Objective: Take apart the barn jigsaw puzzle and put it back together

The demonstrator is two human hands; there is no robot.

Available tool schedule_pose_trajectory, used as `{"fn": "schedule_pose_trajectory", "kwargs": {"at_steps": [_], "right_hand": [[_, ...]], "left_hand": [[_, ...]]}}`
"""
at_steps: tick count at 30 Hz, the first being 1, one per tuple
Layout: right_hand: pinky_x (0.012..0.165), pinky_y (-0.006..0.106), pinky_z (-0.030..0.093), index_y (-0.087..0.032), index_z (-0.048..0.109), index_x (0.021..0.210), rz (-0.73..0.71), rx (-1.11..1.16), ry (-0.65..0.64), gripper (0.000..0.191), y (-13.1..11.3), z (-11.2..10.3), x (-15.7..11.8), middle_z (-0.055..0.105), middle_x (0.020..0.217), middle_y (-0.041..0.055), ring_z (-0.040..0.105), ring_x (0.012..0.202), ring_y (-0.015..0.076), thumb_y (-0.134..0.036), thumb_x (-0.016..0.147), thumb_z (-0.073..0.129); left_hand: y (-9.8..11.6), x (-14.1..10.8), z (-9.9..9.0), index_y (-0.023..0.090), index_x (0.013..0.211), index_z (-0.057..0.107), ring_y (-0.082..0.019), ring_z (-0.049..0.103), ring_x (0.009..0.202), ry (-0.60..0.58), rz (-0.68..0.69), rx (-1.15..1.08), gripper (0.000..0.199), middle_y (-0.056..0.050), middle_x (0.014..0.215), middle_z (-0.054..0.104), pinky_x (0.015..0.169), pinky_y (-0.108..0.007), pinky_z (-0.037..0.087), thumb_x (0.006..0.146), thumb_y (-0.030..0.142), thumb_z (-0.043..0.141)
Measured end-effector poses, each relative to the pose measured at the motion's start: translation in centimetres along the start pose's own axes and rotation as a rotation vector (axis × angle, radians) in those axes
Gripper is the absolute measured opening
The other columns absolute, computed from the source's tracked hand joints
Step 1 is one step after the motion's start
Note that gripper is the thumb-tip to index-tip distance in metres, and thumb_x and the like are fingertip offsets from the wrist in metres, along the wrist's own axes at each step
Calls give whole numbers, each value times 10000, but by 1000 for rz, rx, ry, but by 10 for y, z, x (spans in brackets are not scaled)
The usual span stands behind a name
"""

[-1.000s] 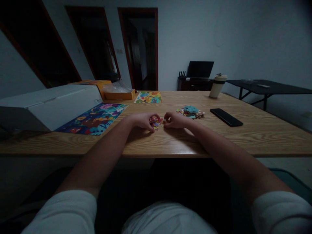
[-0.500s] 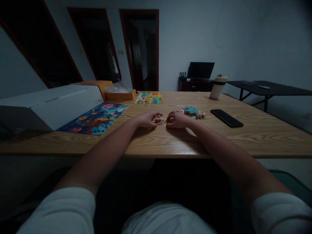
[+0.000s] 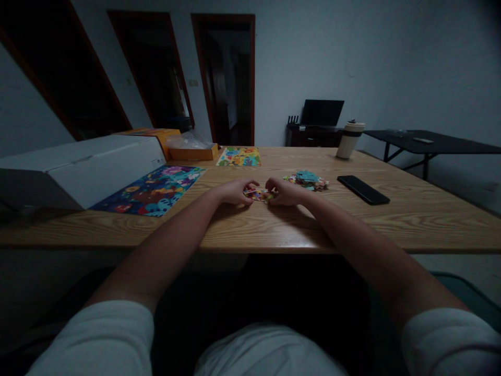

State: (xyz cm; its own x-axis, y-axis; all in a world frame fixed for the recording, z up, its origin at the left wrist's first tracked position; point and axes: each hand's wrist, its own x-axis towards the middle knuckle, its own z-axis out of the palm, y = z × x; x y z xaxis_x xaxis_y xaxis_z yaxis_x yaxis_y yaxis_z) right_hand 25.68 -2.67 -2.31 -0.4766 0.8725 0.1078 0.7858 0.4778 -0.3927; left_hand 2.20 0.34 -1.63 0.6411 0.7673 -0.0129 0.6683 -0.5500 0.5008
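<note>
A small patch of colourful jigsaw puzzle pieces (image 3: 256,194) lies on the table between my two hands. My left hand (image 3: 237,192) is curled round its left side, thumb at the near edge and fingers at the far edge. On the opposite side, my right hand (image 3: 285,192) has bent fingers and thumb closed on a yellow-green piece at the patch's right end. That piece is partly hidden by the fingers. Just beyond my right hand sits a loose heap of puzzle pieces (image 3: 307,179), some showing blue backs.
A black phone (image 3: 363,189) lies to the right, with a pale cup (image 3: 350,140) behind it. To the left are a dark blue picture sheet (image 3: 152,190), a white box (image 3: 97,162) and an orange box (image 3: 193,153). A yellow picture sheet (image 3: 239,156) lies farther back.
My right hand's fingers have lifted and opened slightly, showing more of the yellow-green piece and the heap behind. My left hand has stayed almost in place at the patch.
</note>
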Motion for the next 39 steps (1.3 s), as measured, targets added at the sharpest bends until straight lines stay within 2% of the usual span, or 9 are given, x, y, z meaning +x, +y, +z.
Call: {"fn": "schedule_pose_trajectory", "kwargs": {"at_steps": [7, 13, 19, 23, 27, 30, 33, 35, 39], "right_hand": [[758, 294, 464, -207, 557, 1112, -152, -90, 97, 441, -4, -1, -5, 605, 1140, 94, 606, 927, 224, -278, 699, 696], [790, 288, 482, -200, 543, 1195, -204, 8, 227, 450, 7, -4, -1, 554, 1206, 122, 610, 949, 198, -117, 755, 597], [679, 279, 461, -203, 590, 1142, -197, 158, 271, 387, 11, -1, 6, 643, 903, 44, 596, 768, 161, -118, 765, 596], [604, 258, 424, -199, 583, 1060, -195, 364, 365, 288, 15, -8, 10, 571, 722, -23, 542, 652, 132, -215, 777, 637], [613, 255, 465, -215, 547, 980, -173, 677, 470, 302, 20, -15, 15, 547, 718, -42, 555, 634, 119, -310, 746, 712], [674, 304, 520, -214, 520, 924, -55, 798, 401, 250, 16, -7, 17, 618, 796, -2, 617, 688, 142, -356, 796, 681], [729, 344, 528, -194, 573, 903, 54, 511, 321, 160, 8, 9, 16, 681, 877, 64, 650, 759, 182, -324, 841, 641], [800, 353, 512, -188, 626, 939, 38, 248, 359, 147, 3, 13, 14, 703, 967, 92, 656, 851, 205, -287, 832, 649], [884, 352, 486, -178, 674, 1028, 45, 70, 547, 237, 14, -13, 8, 708, 1061, 112, 652, 959, 230, -342, 882, 583]], "left_hand": [[-3, 1, 1, 205, 1305, 543, -264, 582, 1096, 40, 46, -65, 696, -113, 1249, 600, 954, -383, 449, 637, 228, 737], [-4, 2, 2, 247, 1289, 564, -279, 512, 1208, 106, 102, -85, 688, -101, 1318, 542, 1059, -412, 378, 630, 211, 761], [-8, 7, 6, 241, 1356, 509, -258, 598, 1096, 66, 68, -211, 764, -117, 1281, 580, 974, -415, 452, 641, 233, 780], [-3, 6, 7, 193, 1334, 524, -244, 626, 1070, 26, 67, -261, 692, -130, 1208, 639, 926, -383, 483, 685, 246, 760], [-1, 5, 8, 180, 1321, 537, -254, 641, 1062, 68, 39, -219, 696, -139, 1206, 651, 915, -382, 494, 684, 304, 789], [-9, 10, 8, 185, 1351, 520, -258, 636, 1089, 93, 15, -288, 722, -159, 1250, 634, 892, -379, 509, 699, 338, 789], [-25, 17, 2, 183, 1305, 567, -258, 602, 1157, 205, -20, -258, 607, -156, 1307, 608, 953, -386, 484, 734, 284, 745], [-34, 19, -7, 162, 1276, 587, -258, 584, 1176, 377, -92, -159, 524, -152, 1334, 590, 989, -386, 463, 764, 222, 682], [-37, 11, -22, 160, 1265, 595, -242, 604, 1125, 533, -170, -103, 473, -140, 1303, 610, 961, -379, 482, 792, 157, 592]]}}
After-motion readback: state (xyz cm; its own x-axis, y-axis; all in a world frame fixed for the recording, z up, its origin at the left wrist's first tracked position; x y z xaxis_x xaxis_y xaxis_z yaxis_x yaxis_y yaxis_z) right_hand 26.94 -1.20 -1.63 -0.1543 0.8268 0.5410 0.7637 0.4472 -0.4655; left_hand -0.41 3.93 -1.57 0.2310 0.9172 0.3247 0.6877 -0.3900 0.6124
